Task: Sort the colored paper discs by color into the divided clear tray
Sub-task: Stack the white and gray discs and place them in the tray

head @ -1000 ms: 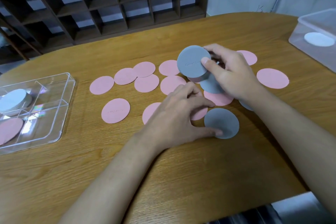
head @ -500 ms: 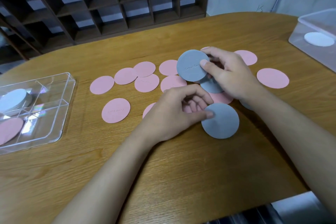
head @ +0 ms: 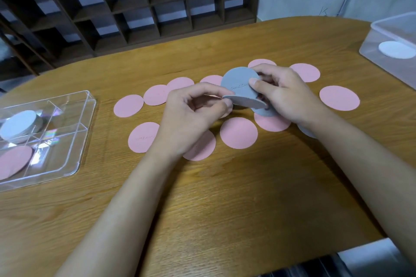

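Note:
Several pink discs lie spread over the middle of the wooden table. My right hand pinches an upright grey disc above them. My left hand pinches a second grey disc, held nearly flat, its edge against the upright one. Another grey disc lies under my right hand, and one more peeks out beside my right wrist. The divided clear tray sits at the left, holding a stack of grey discs in a far compartment and pink discs in a near one.
A clear plastic box with a white disc inside stands at the table's right edge. A dark wooden cubby shelf stands beyond the far side of the table. The table's front edge runs close to my forearms.
My left hand has lifted the grey disc from the table near the front and brought it up against the grey disc in my right hand. A pink disc under it now shows.

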`<state>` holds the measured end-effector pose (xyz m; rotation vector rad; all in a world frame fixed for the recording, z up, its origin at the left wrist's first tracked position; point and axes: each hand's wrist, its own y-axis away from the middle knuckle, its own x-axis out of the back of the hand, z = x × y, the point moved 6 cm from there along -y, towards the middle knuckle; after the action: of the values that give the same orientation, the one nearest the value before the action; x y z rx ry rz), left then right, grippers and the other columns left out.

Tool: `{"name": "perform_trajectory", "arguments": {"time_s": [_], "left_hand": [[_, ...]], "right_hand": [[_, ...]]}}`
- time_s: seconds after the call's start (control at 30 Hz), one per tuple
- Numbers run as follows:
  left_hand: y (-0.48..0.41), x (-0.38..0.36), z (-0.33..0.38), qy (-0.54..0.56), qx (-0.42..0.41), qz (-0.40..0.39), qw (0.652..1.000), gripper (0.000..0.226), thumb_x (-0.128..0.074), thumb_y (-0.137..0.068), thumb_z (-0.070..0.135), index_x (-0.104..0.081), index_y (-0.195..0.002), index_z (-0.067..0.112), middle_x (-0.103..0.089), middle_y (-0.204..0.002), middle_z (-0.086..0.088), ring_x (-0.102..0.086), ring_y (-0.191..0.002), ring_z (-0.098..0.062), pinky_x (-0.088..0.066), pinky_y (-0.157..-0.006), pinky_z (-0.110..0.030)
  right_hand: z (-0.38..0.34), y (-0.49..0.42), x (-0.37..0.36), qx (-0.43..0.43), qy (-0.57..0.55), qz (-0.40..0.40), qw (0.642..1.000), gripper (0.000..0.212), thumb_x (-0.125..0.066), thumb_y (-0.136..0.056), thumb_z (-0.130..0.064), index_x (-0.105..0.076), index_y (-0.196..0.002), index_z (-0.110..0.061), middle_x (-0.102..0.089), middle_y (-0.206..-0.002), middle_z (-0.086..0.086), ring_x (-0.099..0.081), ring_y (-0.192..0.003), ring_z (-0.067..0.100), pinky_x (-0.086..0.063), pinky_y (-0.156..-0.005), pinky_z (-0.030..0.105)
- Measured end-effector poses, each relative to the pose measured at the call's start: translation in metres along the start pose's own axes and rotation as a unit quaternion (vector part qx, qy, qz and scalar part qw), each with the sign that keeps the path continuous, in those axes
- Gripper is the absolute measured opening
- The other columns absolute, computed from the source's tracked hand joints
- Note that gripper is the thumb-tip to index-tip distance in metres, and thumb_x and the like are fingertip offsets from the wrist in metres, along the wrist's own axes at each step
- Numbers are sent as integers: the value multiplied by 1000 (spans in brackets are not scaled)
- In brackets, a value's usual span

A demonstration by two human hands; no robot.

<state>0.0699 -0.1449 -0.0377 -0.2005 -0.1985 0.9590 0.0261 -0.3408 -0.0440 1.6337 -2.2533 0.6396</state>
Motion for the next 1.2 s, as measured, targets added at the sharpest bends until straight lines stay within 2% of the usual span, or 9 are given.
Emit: {"name": "perform_trajectory", "arguments": {"time_s": [0.1,0.2,0.33,0.53,0.63,0.77,0.97,1.1,1.2], "left_hand": [[0,4,3,-25,-27,22,999,16,-62,-93,-10,-75,-103,-7,-77,-89,0,-75,-90,-14,-59,-84,-25],[0,7,5,-22,-28,47,998,18,-62,-95,3,-77,-100,-5,-77,-99,-4,-72,-98,-13,-56,-86,-25],[-2,11,4,-76,-31,92,992,10,-70,-94,-4,-76,-101,-3,-78,-102,-10,-70,-82,-3,-52,-75,-14],[0,19,0,-93,1,139,986,19,-74,-91,-3,-74,-108,4,-77,-93,0,-71,-66,-1,-54,-66,-13],[0,20,0,-143,-10,152,978,21,-76,-91,1,-77,-108,12,-76,-100,-4,-69,-69,0,-54,-68,-13],[-1,20,-3,-162,0,147,976,19,-77,-90,2,-79,-107,11,-77,-85,-5,-67,-64,0,-53,-66,-11],[-1,20,-10,-190,19,145,971,20,-76,-92,8,-80,-110,16,-77,-86,-4,-73,-66,-8,-51,-65,-11],[-1,21,-16,-181,38,148,971,23,-77,-92,13,-79,-114,20,-78,-85,0,-77,-73,-12,-55,-70,-17],[0,21,-17,-196,32,155,968,22,-78,-91,15,-80,-113,20,-79,-88,4,-76,-77,-17,-57,-74,-21]], "right_hand": [[2,0,0,-5,-5,-7,1000,23,-53,-106,-16,-68,-122,-18,-68,-80,-14,-64,-62,4,-48,-63,23],[2,1,-1,-11,-9,-14,1000,23,-53,-107,-15,-68,-123,-17,-67,-70,-20,-61,-58,2,-49,-63,23],[-1,3,-3,-17,-24,-29,999,29,-51,-107,-13,-68,-130,-20,-69,-71,-5,-64,-65,12,-54,-67,32],[-1,3,-6,-18,-50,-55,997,41,-48,-109,-13,-59,-146,-27,-65,-76,8,-58,-69,20,-54,-70,32],[-3,5,-9,-23,-57,-64,996,41,-46,-110,-13,-57,-147,-27,-63,-77,13,-57,-68,24,-54,-73,36],[-6,6,-13,-13,-44,-69,997,46,-39,-106,-15,-63,-142,-32,-66,-80,21,-62,-70,23,-53,-77,39],[-10,13,-18,21,52,-66,996,49,-37,-108,-15,-55,-146,-41,-68,-84,6,-61,-76,13,-49,-79,28],[-14,17,-21,23,79,-97,992,51,-34,-108,-21,-43,-155,-37,-62,-90,-9,-58,-83,15,-47,-71,31],[-18,20,-27,53,151,-104,982,52,-39,-110,-36,-30,-162,-32,-62,-127,-14,-55,-106,-3,-41,-81,12]]}}
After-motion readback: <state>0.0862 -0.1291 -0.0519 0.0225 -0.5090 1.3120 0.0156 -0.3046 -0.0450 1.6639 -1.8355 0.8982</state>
